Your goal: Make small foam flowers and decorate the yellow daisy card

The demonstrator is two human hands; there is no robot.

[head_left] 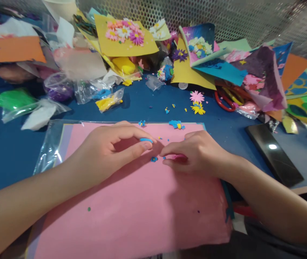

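Observation:
My left hand (115,147) holds a small blue clay strip (146,140) between thumb and forefinger, over the upper part of a pink sheet (131,216). To its right, my right hand (196,153) is low over the sheet, thumb and forefinger slightly apart; something pink (179,156) shows beneath its fingers. Between the hands lies a tiny blue flower (154,159) with a yellow centre, and a blue crumb (164,158) sits by the right fingertips. Further back on the sheet are a blue piece (141,123) and a larger blue-and-yellow piece (176,124).
A black phone (273,153) lies at the right, below red-handled scissors (225,100). Pink (197,96) and yellow flowers (198,108) rest behind the sheet. Bagged green clay (15,100), yellow clay (110,100) and coloured papers with clay flowers (126,32) line the back.

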